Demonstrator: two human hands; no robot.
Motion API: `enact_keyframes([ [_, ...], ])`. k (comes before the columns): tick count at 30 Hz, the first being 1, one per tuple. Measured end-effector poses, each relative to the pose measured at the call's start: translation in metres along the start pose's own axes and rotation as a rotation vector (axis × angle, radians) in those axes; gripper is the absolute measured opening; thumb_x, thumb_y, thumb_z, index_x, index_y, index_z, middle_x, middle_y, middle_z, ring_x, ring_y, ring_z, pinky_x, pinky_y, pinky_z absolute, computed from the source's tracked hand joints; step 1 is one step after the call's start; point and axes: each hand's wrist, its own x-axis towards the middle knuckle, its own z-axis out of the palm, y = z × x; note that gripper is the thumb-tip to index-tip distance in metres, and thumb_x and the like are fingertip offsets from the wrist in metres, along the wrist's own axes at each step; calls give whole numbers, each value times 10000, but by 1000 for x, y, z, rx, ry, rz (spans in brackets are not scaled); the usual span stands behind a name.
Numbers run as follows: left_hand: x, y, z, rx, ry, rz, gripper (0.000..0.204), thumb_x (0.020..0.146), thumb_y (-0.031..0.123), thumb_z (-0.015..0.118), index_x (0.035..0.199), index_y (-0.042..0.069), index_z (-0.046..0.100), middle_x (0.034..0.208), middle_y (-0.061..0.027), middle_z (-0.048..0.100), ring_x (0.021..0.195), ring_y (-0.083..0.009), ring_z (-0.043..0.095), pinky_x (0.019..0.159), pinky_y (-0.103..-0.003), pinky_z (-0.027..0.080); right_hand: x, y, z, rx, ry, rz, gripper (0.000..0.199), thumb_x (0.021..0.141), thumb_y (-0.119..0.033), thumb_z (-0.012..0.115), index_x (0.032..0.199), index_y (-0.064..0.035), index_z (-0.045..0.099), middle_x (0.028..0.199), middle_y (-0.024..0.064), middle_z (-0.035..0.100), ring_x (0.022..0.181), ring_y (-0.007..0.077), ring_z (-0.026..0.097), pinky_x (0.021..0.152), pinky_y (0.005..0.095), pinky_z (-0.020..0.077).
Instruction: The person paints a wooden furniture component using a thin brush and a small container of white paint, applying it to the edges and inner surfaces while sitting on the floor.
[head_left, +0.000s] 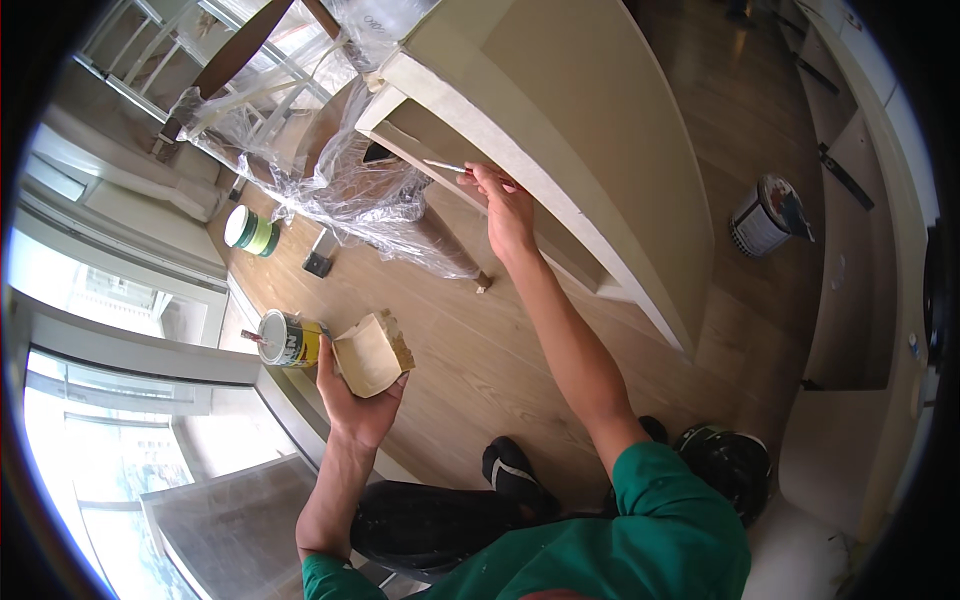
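One slim tool point(445, 165) pinched in right fingers point(484, 177), near cabinet edge point(541, 182) | left fingers point(326, 366) gripping cardboard point(370, 358) | wood floor point(460, 375) between

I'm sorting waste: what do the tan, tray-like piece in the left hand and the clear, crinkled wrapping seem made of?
The tan, tray-like piece may be matte cardboard, given its dull faces and rough edge. The clear, crinkled wrapping is probably glossy plastic film: transparent, with bright creases.

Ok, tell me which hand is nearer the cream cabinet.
Right. The right hand holds a thin tool at the opening of the cream cabinet; the left hand, holding a cardboard piece, is farther off to its left.
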Motion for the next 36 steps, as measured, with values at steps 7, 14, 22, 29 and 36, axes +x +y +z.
enact_keyframes([
  [7, 2, 2, -2, 5, 38, 14, 561, 1065, 549, 448, 1400, 109, 546, 1318, -108, 652, 1171, -281, 647, 997, -435, 526, 10, -23, 43, 30, -130, 26, 177, 992, -152, 708, 1083, -5, 744, 1054, 97, 757, 944, 195, 736, 989, 354, 499],
  [14, 4, 0, 1, 23, 47, 9, 615, 1051, 596, 429, 1411, 109, 540, 1331, -92, 642, 1183, -266, 632, 994, -439, 514, 14, 0, 23, 11, -28, -37, 160, 988, -119, 709, 1088, 1, 740, 1053, 104, 753, 934, 209, 734, 964, 350, 531],
  [22, 6, -1, 1, 25, 56, 0, 635, 1047, 618, 408, 1410, 112, 536, 1332, -85, 634, 1189, -269, 625, 987, -447, 512, 5, 21, -29, -93, 136, -45, 189, 998, -139, 694, 1107, 9, 737, 1030, 103, 753, 933, 195, 720, 929, 332, 525],
  [29, -1, 1, -4, -18, 45, 5, 604, 1056, 590, 415, 1401, 110, 540, 1328, -98, 638, 1184, -281, 636, 994, -449, 527, -77, -32, -25, 45, -72, 145, 290, 1062, -200, 592, 1218, 19, 700, 996, 98, 752, 969, 167, 688, 862, 301, 478],
  [36, 5, 3, -8, -61, -6, -19, 654, 1058, 604, 385, 1407, 69, 529, 1355, -134, 626, 1203, -301, 637, 1006, -457, 538, -148, -54, 27, -144, -694, 43, 842, 906, -459, 774, 1537, -21, 431, 1410, 174, 616, 1271, 214, 588, 995, 344, 461],
])
